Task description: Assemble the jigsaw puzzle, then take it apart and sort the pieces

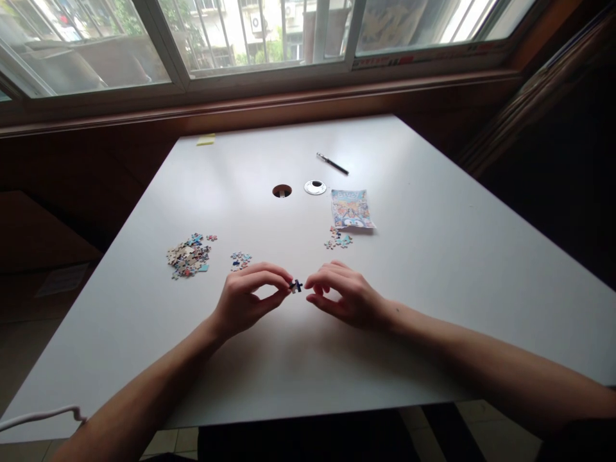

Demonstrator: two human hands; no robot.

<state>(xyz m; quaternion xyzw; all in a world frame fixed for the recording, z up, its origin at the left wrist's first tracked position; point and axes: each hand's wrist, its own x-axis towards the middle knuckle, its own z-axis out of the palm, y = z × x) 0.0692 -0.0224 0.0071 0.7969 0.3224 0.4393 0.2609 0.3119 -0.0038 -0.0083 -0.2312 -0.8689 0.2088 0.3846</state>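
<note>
My left hand point(250, 296) pinches a small dark blue jigsaw piece point(295, 286) between thumb and fingers, just above the white table point(433, 269). My right hand point(339, 294) is right beside it, fingers curled and pinched together, its fingertips almost touching the piece. A heap of loose jigsaw pieces point(188, 255) lies to the left. A smaller joined cluster point(240, 260) sits just beyond my left hand. Another small cluster point(338, 239) lies beyond my right hand, below the puzzle picture card point(351, 209).
A round cable hole point(282, 190) and its white cap point(315, 187) are at the table's middle. A pen point(332, 163) lies farther back, a yellow sticky note point(205, 139) at the far left corner. A white cable point(38, 418) crosses the near left edge. Windows run behind.
</note>
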